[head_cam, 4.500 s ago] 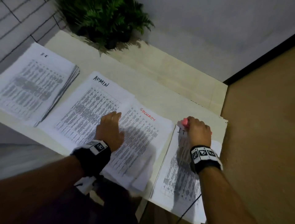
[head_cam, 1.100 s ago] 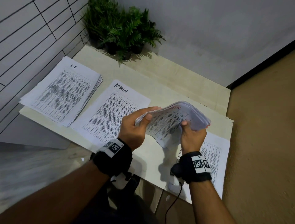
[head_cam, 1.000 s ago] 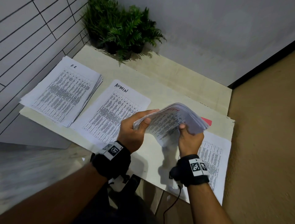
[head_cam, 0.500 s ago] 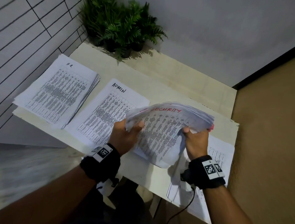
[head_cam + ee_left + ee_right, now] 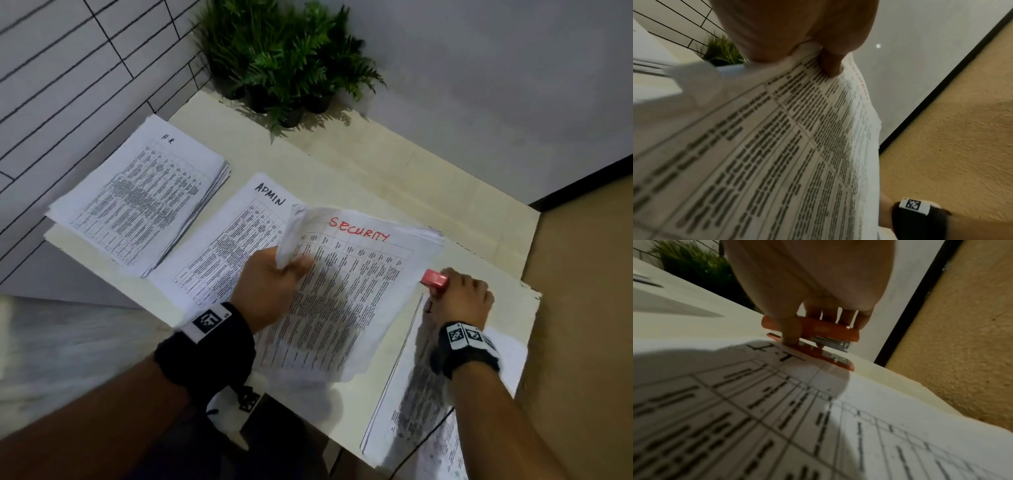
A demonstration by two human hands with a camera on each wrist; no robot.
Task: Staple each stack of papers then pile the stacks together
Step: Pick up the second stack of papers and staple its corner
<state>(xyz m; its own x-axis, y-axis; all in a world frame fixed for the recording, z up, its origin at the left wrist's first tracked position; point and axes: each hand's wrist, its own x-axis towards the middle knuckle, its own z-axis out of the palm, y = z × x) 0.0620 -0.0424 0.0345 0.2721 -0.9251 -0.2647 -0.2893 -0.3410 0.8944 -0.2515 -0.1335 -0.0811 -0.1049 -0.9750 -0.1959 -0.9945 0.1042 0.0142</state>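
My left hand (image 5: pixel 274 284) grips the left edge of the stack headed SECURITY (image 5: pixel 346 291) and holds it tilted above the table; the left wrist view shows the thumb (image 5: pixel 830 65) pressing on its top sheet (image 5: pixel 777 146). At the top of the I.T stack (image 5: pixel 421 394), my right hand (image 5: pixel 462 294) grips the red stapler (image 5: pixel 434 279). In the right wrist view the stapler (image 5: pixel 818 337) rests on the I.T sheet (image 5: pixel 777 418), thumb and fingers curled round its top arm. The ADMIN stack (image 5: pixel 222 246) and the HR stack (image 5: pixel 137 202) lie flat to the left.
Potted green plants (image 5: pixel 287 65) stand at the table's far edge against the wall. A tiled wall (image 5: pixel 68 68) runs along the left. The pale table (image 5: pixel 411 185) ends at the right by a tan wall (image 5: pixel 582 308). The I.T stack overhangs the near edge.
My right hand let go of the SECURITY stack and moved right, down to the red stapler on the I.T stack. The left hand now holds the SECURITY stack alone, flatter and lower.
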